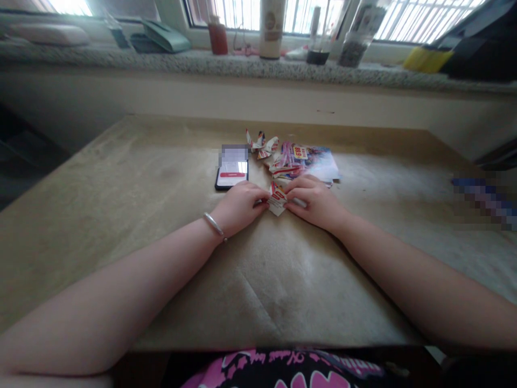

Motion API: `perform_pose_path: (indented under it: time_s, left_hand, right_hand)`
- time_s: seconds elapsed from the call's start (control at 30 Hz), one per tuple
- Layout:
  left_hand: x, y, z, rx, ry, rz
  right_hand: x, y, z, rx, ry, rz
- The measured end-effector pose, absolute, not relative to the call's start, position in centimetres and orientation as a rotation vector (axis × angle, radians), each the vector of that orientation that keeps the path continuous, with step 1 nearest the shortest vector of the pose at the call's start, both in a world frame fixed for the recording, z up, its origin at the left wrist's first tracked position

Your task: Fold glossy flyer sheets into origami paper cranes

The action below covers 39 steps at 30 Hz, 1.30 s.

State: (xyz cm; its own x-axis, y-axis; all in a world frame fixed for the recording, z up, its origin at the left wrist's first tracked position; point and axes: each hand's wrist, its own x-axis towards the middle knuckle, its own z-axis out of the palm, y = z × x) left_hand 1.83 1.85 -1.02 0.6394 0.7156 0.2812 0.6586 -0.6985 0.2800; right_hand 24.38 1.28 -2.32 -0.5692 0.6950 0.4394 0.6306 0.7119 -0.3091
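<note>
Between my hands is a small folded piece of printed paper [278, 201], white with red and yellow marks, a corner pointing toward me. My left hand [244, 201], with a silver bangle at the wrist, pinches its left edge between thumb and fingers. On the opposite edge, my right hand [313, 200] pinches the paper in the same way. Just beyond lie several folded paper shapes [263, 145] with pointed tips. A stack of colourful printed sheets [319, 161] rests past my right hand. Close to my left hand is a phone [232, 173] with its screen lit.
The table [141, 178] has a tan cover with a crease near its front edge. A granite sill [194, 63] behind it carries a red bottle [218, 36], a tall pale container [270, 29] and a yellow item [427, 59]. A blue strip-like thing [484, 202] lies far right.
</note>
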Motion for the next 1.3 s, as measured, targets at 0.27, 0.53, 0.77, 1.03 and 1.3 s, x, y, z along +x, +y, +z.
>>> perform_pose_path:
  time_s: [0.27,0.53,0.77,1.03,1.3]
  left_hand:
    - [1.7,1.7,-0.8,2.836,1.053,0.529]
    - [1.6,1.5,-0.9,3.049,0.962,0.521]
    - [0.8,1.9,-0.7,3.137,0.803,0.461]
    - [0.9,1.7,-0.2,3.19,0.808,0.335]
    - [0.9,1.7,0.1,3.242,0.767,0.296]
  right_hand:
    - [24.4,1.1,-1.7,-1.043,-2.499,0.072]
    - [24.2,0.7,-1.2,-1.061,-2.561,-0.024]
    - [24.6,0.8,-1.0,-0.954,-2.691,-0.129]
    - [24.6,0.7,-0.8,-0.883,-2.729,-0.192]
    - [24.9,1.0,-1.0,-0.86,-2.698,-0.14]
